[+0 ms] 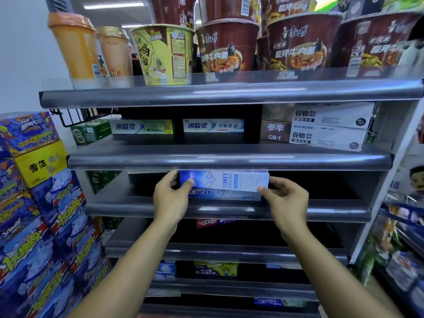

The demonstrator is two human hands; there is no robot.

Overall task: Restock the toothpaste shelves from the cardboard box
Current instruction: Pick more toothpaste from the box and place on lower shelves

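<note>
Blue and white toothpaste box [229,180] up at the middle shelf [321,210], right over a Crest box [213,193] lying there, left hand [169,200] pinches its left end, right hand [288,200] pinches its right end, noodle cups [227,49] on top.

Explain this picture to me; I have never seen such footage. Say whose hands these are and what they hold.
No machine here: a person wears one wide-angle camera on the head, looking forward and down, so both arms reach in from below. The left hand and right hand pinch the ends of a blue-and-white toothpaste box, over a Crest toothpaste box lying on the shelf. One shelf up lie more toothpaste boxes; instant noodle cups stand on top. The cardboard box is not in view.
</note>
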